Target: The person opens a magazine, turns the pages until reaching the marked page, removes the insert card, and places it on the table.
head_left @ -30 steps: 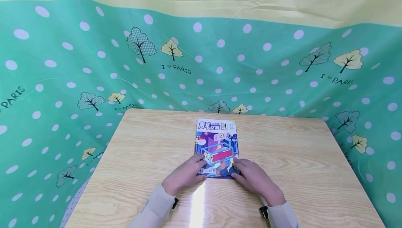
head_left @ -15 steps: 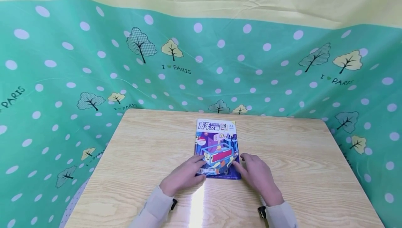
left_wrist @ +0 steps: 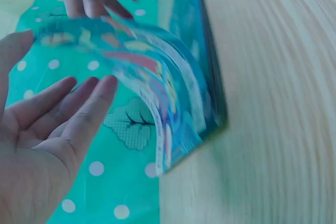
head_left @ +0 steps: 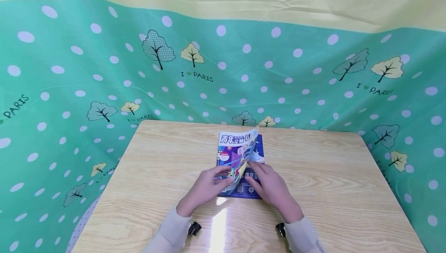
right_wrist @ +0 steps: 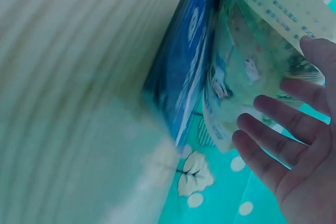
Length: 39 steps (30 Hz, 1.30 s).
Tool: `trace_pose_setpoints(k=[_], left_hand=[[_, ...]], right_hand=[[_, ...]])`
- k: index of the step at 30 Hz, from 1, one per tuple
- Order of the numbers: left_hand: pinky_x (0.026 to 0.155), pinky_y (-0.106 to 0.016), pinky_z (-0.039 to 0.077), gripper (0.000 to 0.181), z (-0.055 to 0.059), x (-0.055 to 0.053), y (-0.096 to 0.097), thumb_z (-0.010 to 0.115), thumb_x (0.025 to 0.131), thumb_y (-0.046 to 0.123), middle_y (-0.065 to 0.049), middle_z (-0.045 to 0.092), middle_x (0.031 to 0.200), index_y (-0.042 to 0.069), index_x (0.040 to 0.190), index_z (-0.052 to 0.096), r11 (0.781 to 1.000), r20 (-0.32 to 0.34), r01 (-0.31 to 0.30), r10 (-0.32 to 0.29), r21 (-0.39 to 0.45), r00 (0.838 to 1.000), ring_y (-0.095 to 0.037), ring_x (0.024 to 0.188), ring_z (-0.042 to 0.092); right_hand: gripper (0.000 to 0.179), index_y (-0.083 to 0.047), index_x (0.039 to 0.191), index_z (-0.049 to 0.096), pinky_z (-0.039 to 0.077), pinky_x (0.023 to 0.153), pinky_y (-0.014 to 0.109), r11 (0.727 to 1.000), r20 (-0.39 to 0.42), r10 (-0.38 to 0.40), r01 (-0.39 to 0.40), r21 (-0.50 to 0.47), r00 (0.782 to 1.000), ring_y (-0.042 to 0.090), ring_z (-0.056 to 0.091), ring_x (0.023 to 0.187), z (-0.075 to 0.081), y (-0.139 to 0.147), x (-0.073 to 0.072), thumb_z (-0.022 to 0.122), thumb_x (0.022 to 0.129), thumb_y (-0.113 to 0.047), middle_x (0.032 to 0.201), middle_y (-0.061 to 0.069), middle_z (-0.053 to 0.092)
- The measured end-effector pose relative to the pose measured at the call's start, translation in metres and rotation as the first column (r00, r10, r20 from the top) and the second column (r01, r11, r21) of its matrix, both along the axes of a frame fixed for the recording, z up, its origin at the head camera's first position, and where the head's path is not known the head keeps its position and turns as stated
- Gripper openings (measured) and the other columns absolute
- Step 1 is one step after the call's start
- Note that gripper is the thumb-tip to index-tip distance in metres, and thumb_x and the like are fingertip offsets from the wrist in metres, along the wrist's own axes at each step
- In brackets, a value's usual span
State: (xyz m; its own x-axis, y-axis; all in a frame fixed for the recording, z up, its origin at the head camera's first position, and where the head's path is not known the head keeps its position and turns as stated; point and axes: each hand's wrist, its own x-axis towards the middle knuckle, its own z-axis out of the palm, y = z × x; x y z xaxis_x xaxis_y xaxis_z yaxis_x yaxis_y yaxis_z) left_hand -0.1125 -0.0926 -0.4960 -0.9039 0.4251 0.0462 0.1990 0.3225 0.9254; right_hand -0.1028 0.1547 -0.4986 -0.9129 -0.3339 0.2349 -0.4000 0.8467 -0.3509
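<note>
A magazine (head_left: 226, 150) with a purple and white cover lies on the table, and its front cover (left_wrist: 173, 77) is lifted at the right and curls over to the left. Dark blue printing shows on the page beneath. My left hand (head_left: 205, 187) is at the lower left of the magazine, fingers extended and thumb tip at the curling cover's edge in the left wrist view. On the other side, my right hand (head_left: 270, 185) reaches over the exposed page. Its straight, spread fingers (right_wrist: 268, 148) are beside the pale inner side of the cover (right_wrist: 247, 61).
The light wooden table (head_left: 331, 175) extends around the magazine on both sides. Behind it hangs a green dotted curtain (head_left: 195, 102) with tree prints. Bright glare (head_left: 218, 226) crosses the tabletop near the front.
The cover lay nearly flat, then its lower right corner rose; now its right side is lifted and bent leftward. My right hand has moved left over the page; the left hand's fingers have lifted.
</note>
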Motion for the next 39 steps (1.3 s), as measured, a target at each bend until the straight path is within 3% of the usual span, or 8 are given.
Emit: trace_pose_setpoints(k=[4,8,16,19,23,29,33,39], left_hand=[[0.085,-0.032,0.062,0.043,0.007,-0.001,-0.001,0.070,0.095,0.033,-0.012,0.070,0.118,0.007,0.129,0.065,0.982,0.045,-0.095,0.088,0.160,0.995,-0.027,0.102,0.070],[0.082,-0.041,0.063,0.035,0.013,-0.002,-0.006,0.073,0.094,0.022,-0.015,0.071,0.110,0.003,0.123,0.068,0.933,0.135,-0.189,0.153,0.307,0.979,-0.030,0.096,0.071],[0.085,-0.053,0.059,0.033,0.015,0.000,-0.015,0.076,0.090,0.006,-0.021,0.070,0.107,-0.006,0.119,0.067,0.869,0.237,-0.290,0.207,0.401,0.949,-0.033,0.092,0.071],[0.084,-0.048,0.061,0.032,0.015,0.001,-0.018,0.075,0.087,0.000,-0.021,0.071,0.104,-0.006,0.117,0.067,0.856,0.270,-0.326,0.230,0.401,0.935,-0.033,0.091,0.072],[0.080,-0.037,0.064,0.034,0.015,0.002,-0.022,0.075,0.086,-0.002,-0.020,0.072,0.101,-0.008,0.119,0.066,0.857,0.284,-0.357,0.261,0.372,0.922,-0.031,0.090,0.072],[0.082,-0.041,0.063,0.038,0.015,0.002,-0.037,0.074,0.086,-0.005,-0.021,0.072,0.100,-0.012,0.121,0.062,0.835,0.302,-0.402,0.300,0.376,0.905,-0.027,0.086,0.073],[0.082,-0.038,0.063,0.037,0.016,0.004,-0.054,0.074,0.086,-0.005,-0.023,0.071,0.101,-0.011,0.121,0.063,0.811,0.304,-0.453,0.354,0.372,0.884,-0.025,0.085,0.073],[0.082,-0.034,0.063,0.037,0.013,0.010,-0.089,0.074,0.087,-0.003,-0.021,0.071,0.102,-0.007,0.122,0.064,0.779,0.304,-0.551,0.469,0.299,0.829,-0.021,0.087,0.073]], right_hand=[[0.063,-0.014,0.152,0.044,0.051,0.103,0.052,0.997,-0.047,0.081,-0.081,0.008,0.996,0.036,0.053,0.127,0.001,-0.010,-0.005,0.064,0.098,-0.041,0.144,0.015,0.052],[0.064,-0.014,0.153,0.042,0.052,0.102,0.051,0.990,-0.087,0.138,-0.139,-0.002,0.987,0.035,0.053,0.127,0.002,-0.018,-0.008,0.065,0.098,-0.038,0.145,0.016,0.051],[0.063,-0.014,0.153,0.041,0.053,0.102,0.050,0.986,-0.072,0.166,-0.166,0.009,0.984,0.032,0.052,0.128,0.001,-0.026,-0.010,0.063,0.100,-0.038,0.144,0.017,0.051],[0.064,-0.015,0.154,0.040,0.054,0.100,0.050,0.985,-0.066,0.172,-0.170,0.024,0.983,0.032,0.052,0.128,0.002,-0.029,-0.010,0.064,0.099,-0.038,0.145,0.017,0.051],[0.065,-0.015,0.154,0.040,0.054,0.100,0.049,0.983,-0.087,0.183,-0.180,0.040,0.979,0.032,0.053,0.127,0.002,-0.031,-0.009,0.065,0.098,-0.038,0.145,0.016,0.051],[0.064,-0.009,0.152,0.043,0.051,0.103,0.053,0.982,-0.071,0.184,-0.180,0.062,0.980,0.036,0.051,0.128,0.007,-0.023,-0.008,0.065,0.098,-0.037,0.145,0.018,0.050],[0.063,-0.008,0.149,0.046,0.046,0.107,0.055,0.983,0.003,0.147,-0.147,0.108,0.989,0.037,0.048,0.131,0.008,-0.010,-0.005,0.066,0.097,-0.038,0.146,0.019,0.049],[0.071,-0.010,0.149,0.046,0.038,0.113,0.060,0.981,0.179,0.059,-0.091,0.172,0.982,0.039,0.040,0.138,0.003,0.007,0.001,0.071,0.093,-0.044,0.152,0.018,0.043]])
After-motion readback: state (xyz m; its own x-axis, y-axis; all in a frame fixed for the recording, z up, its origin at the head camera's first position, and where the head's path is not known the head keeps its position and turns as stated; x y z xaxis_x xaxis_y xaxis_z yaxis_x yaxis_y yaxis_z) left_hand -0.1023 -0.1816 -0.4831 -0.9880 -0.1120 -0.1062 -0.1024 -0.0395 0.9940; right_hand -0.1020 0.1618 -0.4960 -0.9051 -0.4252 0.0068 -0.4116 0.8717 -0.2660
